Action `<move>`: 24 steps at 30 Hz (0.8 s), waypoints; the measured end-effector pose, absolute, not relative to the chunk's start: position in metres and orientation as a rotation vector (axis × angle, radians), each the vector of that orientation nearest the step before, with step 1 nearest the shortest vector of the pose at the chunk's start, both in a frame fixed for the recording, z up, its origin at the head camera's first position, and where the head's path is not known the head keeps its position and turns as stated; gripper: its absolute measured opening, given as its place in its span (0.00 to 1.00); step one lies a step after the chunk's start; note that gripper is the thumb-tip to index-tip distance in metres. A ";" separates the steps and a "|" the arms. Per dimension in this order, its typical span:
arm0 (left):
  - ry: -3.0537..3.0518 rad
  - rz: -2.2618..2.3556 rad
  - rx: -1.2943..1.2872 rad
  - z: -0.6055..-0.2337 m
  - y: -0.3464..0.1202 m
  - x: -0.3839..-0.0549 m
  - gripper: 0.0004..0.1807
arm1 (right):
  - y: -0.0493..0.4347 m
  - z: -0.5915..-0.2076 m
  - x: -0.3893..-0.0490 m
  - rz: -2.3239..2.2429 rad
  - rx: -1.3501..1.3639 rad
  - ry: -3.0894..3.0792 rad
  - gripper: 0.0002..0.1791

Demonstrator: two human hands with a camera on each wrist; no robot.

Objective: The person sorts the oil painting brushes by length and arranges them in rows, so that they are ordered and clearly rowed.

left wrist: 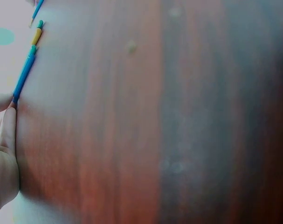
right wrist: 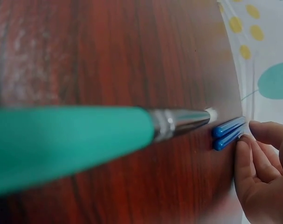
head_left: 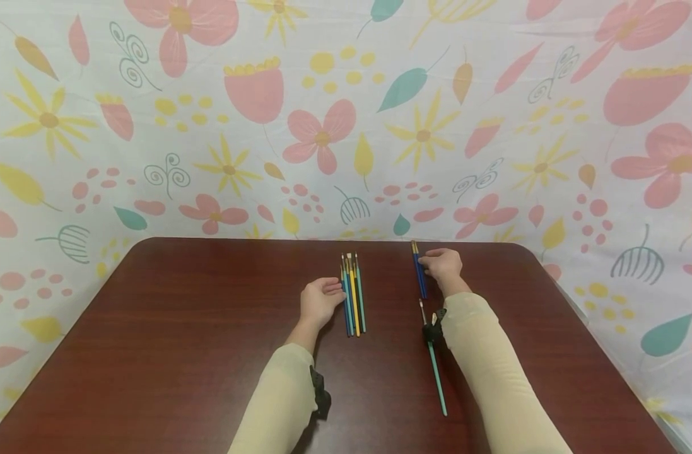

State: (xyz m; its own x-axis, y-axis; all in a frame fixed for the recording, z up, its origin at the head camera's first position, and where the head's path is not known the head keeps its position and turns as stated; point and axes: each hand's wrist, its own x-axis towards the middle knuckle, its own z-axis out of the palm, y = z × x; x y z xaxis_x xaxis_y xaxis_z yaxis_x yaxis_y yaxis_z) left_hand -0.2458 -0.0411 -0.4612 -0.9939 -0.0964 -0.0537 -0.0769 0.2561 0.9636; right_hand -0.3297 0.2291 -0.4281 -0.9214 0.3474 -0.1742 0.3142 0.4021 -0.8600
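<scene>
Your left hand (head_left: 320, 302) lay relaxed against the brush bundle (head_left: 354, 301); your right hand (head_left: 443, 266) touched blue brushes (head_left: 419, 275), grip unclear; all seemed light, stiff, best pinched mid-shaft.

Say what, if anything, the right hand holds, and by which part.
The right hand is at the handles of the two blue brushes, nearer the bristle ends; whether it grips cannot be told.

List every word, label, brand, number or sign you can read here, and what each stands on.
None can be read.
Bunched paintbrushes: no legible lettering; too small here.
Blue paintbrushes: none legible.
Teal paintbrush: none legible; blurred up close.
Patterned cloth: flowers and leaves, no writing.
</scene>
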 end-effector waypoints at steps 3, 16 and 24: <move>-2.478 -1.898 0.174 -0.461 -0.040 -0.245 0.19 | 0.230 -0.428 -0.328 1.615 -0.621 -2.586 0.20; -2.471 -1.907 0.169 -0.459 -0.040 -0.242 0.20 | 0.232 -0.421 -0.322 1.769 -0.596 -2.515 0.22; -2.463 -1.901 0.173 -0.459 -0.040 -0.241 0.20 | 0.233 -0.419 -0.318 1.797 -0.559 -2.512 0.21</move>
